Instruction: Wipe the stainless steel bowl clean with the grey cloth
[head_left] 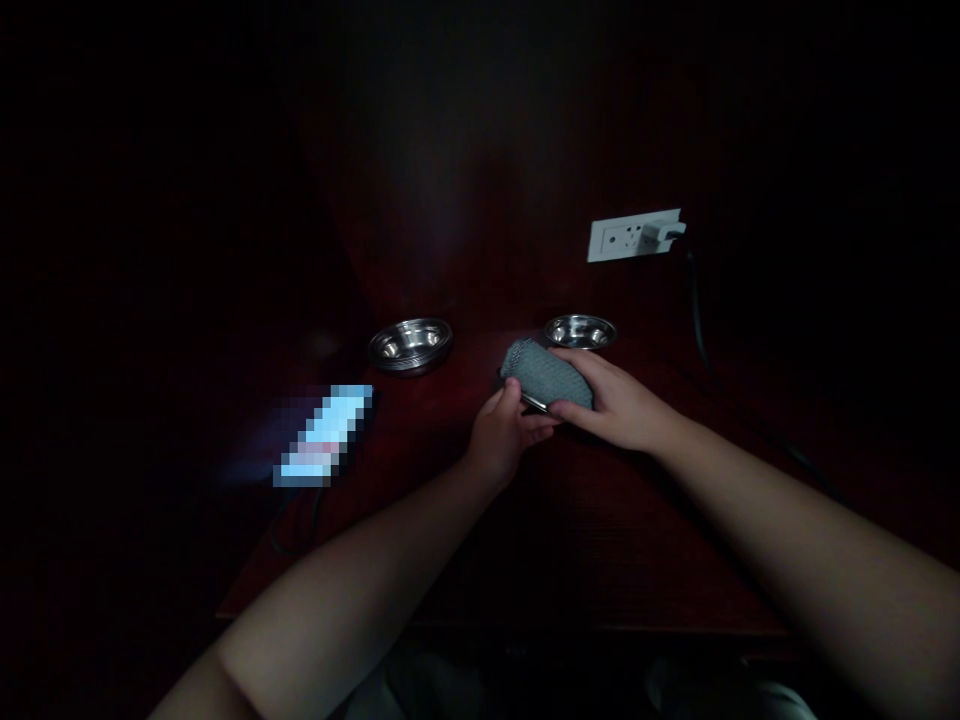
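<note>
A grey-green knitted cloth [551,374] is between my two hands, over the dark red table. A shiny metal edge [534,403] shows under the cloth; the rest of that metal thing is covered, and it looks like the rim of a small bowl. My left hand [499,432] grips from the near left, its thumb on the cloth's edge and its fingers underneath. From the right, my right hand [621,402] is closed round the cloth, thumb on the near side. Just behind it stands a small steel bowl [579,330].
Several nested steel bowls [410,347] stand at the back left. A lit, blurred screen [328,437], phone-like, lies at the left with a thin cable. A wall socket [634,236] at the back right holds a plug with a dark cord [697,310]. The surroundings are very dark.
</note>
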